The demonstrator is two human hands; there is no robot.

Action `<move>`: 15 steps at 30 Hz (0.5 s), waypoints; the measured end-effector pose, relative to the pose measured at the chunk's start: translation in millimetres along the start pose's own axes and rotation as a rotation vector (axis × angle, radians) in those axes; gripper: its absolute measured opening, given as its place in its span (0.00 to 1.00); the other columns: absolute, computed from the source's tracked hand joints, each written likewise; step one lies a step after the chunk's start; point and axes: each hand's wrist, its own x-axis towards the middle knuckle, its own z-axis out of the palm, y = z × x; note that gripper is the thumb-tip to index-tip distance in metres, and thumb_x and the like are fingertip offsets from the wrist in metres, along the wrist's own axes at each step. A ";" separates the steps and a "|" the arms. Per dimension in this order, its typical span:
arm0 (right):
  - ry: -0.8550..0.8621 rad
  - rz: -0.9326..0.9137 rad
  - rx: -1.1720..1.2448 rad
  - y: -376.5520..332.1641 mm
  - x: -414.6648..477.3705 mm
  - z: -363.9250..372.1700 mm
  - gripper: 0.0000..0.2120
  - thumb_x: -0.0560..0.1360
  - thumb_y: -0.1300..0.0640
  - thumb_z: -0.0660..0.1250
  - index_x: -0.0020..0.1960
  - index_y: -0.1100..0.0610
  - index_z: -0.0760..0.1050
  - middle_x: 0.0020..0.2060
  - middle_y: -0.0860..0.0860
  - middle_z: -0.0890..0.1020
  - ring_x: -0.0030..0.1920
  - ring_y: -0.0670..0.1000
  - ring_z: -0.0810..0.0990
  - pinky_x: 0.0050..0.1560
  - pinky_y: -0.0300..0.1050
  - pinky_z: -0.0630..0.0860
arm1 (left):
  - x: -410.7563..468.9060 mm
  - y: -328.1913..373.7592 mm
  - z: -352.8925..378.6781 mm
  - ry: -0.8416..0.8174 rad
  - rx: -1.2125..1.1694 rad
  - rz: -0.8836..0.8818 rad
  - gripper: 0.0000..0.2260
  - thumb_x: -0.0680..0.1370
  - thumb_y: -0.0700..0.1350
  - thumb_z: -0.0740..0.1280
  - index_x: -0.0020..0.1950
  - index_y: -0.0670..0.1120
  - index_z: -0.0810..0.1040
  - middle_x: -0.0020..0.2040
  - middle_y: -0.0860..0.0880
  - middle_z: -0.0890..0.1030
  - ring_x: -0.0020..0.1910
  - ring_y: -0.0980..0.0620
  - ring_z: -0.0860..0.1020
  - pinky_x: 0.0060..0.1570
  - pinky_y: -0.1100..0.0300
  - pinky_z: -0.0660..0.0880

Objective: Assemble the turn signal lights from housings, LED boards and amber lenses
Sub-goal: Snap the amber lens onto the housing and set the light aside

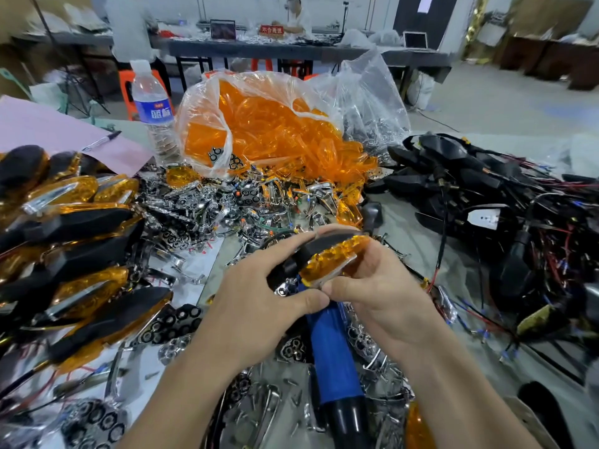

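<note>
Over cluttered table (400,222), turn signal light (334,258) sits clasped between left hand (259,296) and right hand (379,286) grips.

Finished lights (81,228) crowd left; lens bag (259,124), bottle (154,105) block rear; wired housings (486,196) fill right; bare table strip (405,228) open beside chrome parts (227,205).

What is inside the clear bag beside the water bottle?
The clear bag holds a heap of amber lenses, spilling from its mouth. What lies beneath the heap is covered.
</note>
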 end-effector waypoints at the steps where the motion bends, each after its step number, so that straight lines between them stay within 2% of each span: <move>1: 0.001 -0.010 -0.052 -0.5 0.4 -1.2 0.28 0.62 0.77 0.71 0.61 0.62 0.78 0.49 0.60 0.83 0.49 0.59 0.82 0.52 0.51 0.80 | -0.2 -0.5 -0.4 0.000 0.023 0.013 0.35 0.68 0.54 0.81 0.68 0.78 0.71 0.59 0.70 0.81 0.60 0.70 0.78 0.62 0.58 0.77; 4: -0.007 -0.035 -0.157 -3.0 0.3 -4.5 0.28 0.62 0.77 0.73 0.58 0.57 0.76 0.47 0.58 0.82 0.47 0.59 0.82 0.51 0.56 0.79 | 0.1 -1.3 -2.3 -0.014 0.055 0.031 0.34 0.69 0.54 0.80 0.68 0.77 0.72 0.60 0.73 0.80 0.61 0.70 0.77 0.64 0.55 0.76; 7: -0.042 -0.096 -0.281 -6.2 0.9 -6.1 0.30 0.63 0.78 0.75 0.61 0.55 0.80 0.53 0.54 0.84 0.54 0.57 0.84 0.54 0.53 0.81 | -0.6 1.2 -6.3 -0.049 0.082 0.027 0.32 0.66 0.62 0.75 0.68 0.79 0.70 0.60 0.74 0.79 0.61 0.69 0.78 0.64 0.53 0.77; 9: -0.058 -0.090 -0.271 -7.7 1.2 -6.0 0.31 0.63 0.78 0.76 0.61 0.55 0.83 0.53 0.55 0.85 0.55 0.57 0.85 0.54 0.50 0.82 | -1.7 1.9 -8.4 -0.052 0.109 0.038 0.30 0.65 0.64 0.74 0.66 0.81 0.69 0.57 0.75 0.79 0.58 0.69 0.79 0.60 0.55 0.78; 12: -0.071 -0.069 -0.237 -7.2 0.6 -6.9 0.30 0.62 0.78 0.77 0.59 0.56 0.84 0.51 0.59 0.86 0.52 0.60 0.86 0.53 0.52 0.84 | -3.1 5.3 -9.3 -0.054 0.135 0.052 0.29 0.64 0.66 0.73 0.60 0.86 0.67 0.52 0.76 0.79 0.53 0.68 0.80 0.55 0.59 0.78; 15: -0.081 -0.034 -0.200 -6.0 0.7 -8.3 0.29 0.61 0.77 0.78 0.58 0.56 0.85 0.50 0.61 0.86 0.50 0.61 0.86 0.51 0.53 0.84 | -3.8 6.3 -10.9 -0.071 0.116 0.054 0.28 0.63 0.65 0.74 0.56 0.88 0.67 0.48 0.72 0.83 0.49 0.63 0.82 0.49 0.59 0.80</move>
